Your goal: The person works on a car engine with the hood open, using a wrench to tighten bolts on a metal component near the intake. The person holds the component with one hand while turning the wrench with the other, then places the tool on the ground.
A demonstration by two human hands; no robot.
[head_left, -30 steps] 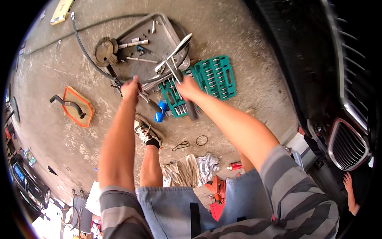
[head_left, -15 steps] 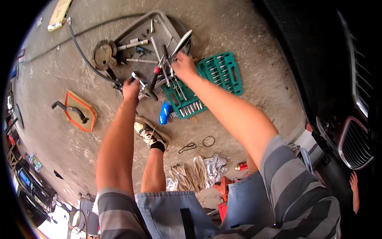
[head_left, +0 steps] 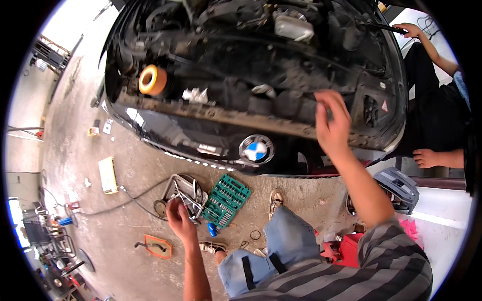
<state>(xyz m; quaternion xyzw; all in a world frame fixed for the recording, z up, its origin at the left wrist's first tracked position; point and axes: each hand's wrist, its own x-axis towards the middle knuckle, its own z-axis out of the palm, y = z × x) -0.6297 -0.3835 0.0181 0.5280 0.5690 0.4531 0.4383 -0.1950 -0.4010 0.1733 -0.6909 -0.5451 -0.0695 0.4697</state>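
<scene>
My right hand point(head_left: 334, 123), blurred, reaches over the front edge of a black car's open engine bay point(head_left: 211, 65). Its fingers and thumb are apart, and I see nothing in it. Lower on the left, my left hand point(head_left: 181, 220) hangs in front of the grey tool tray point(head_left: 188, 183). Its fingers are loosely curled, with no tool visible in them. Metal tools lie in the tray, partly hidden by that hand. Beside it on the floor lies a green socket set case point(head_left: 226, 200), opened out, with a blue can point(head_left: 212, 229) near it.
An orange ring-shaped roll point(head_left: 152, 80) and crumpled white paper point(head_left: 196, 95) lie on the car's front ledge. An orange-edged air filter point(head_left: 158, 246) with a black hose on it lies on the floor. A co-worker's hand point(head_left: 409, 30) holds a black bar at the right.
I have straightened up from the tray to face the car. My right hand has left the tools and moved over the engine bay. My left hand has lifted away from the tray.
</scene>
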